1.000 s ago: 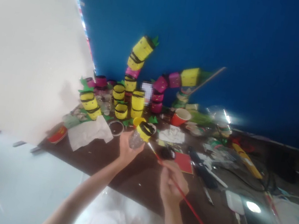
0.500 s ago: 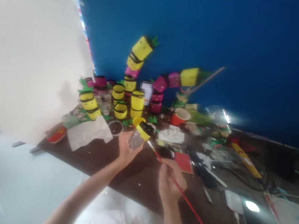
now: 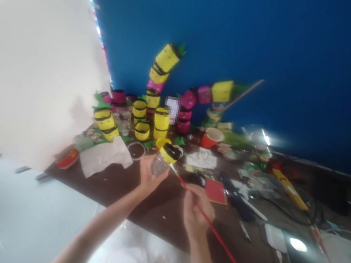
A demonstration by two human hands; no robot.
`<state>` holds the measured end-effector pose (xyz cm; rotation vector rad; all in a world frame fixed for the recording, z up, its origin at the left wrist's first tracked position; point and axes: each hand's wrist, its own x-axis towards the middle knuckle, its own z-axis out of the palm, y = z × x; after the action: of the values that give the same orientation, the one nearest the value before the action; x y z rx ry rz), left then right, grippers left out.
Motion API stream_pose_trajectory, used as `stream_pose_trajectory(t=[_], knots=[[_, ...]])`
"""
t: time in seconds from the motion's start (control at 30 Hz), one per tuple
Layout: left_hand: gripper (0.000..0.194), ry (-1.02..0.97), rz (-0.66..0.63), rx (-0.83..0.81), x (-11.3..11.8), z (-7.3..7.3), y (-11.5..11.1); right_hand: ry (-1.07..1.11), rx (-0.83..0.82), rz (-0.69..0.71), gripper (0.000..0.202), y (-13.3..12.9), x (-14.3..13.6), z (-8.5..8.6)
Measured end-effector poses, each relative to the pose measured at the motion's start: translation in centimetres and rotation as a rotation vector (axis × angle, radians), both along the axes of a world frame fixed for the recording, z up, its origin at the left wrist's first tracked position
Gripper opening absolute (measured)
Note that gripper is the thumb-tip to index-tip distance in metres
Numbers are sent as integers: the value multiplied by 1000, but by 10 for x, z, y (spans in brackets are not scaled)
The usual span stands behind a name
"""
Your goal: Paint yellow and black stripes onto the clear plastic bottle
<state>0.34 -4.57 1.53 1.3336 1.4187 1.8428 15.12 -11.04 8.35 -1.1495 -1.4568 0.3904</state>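
My left hand (image 3: 148, 174) grips a small clear plastic bottle (image 3: 164, 159), tilted, with a yellow band and a black rim at its top. My right hand (image 3: 195, 211) pinches a long thin red-handled paintbrush (image 3: 212, 234). The brush's tip touches the yellow band of the bottle. Both hands hover over a dark brown table (image 3: 163, 205). Behind them stand stacks of yellow and magenta painted cups (image 3: 161, 122) with black bands and green paper leaves.
A large white board (image 3: 29, 57) leans at the left, against a blue wall (image 3: 277, 45). On the table lie white tissue (image 3: 103, 157), a red cup (image 3: 210, 138), a red square card (image 3: 215, 191), a black-rimmed lid (image 3: 135, 149), pens, cables and a white device (image 3: 275, 237).
My right hand has shifted slightly left and the brush tip has come against the bottle's yellow band. My left hand holds the bottle nearly still.
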Motion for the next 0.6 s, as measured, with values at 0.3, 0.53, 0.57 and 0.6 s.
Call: stream_pose_trajectory(t=[0.3,0.53,0.57,0.6], knots=[[58,153,-38,44,0,-1,1,130,-12,-102,11,-5,23,-7],[44,142,-261,-24,-6,-1,-1,135,38,-18,9,-5,27,-1],[44,145,-274,-20,-6,-2,-1,135,25,9,10,-5,26,0],[44,147,-285,-12,-6,-2,-1,135,12,28,10,-5,24,2]])
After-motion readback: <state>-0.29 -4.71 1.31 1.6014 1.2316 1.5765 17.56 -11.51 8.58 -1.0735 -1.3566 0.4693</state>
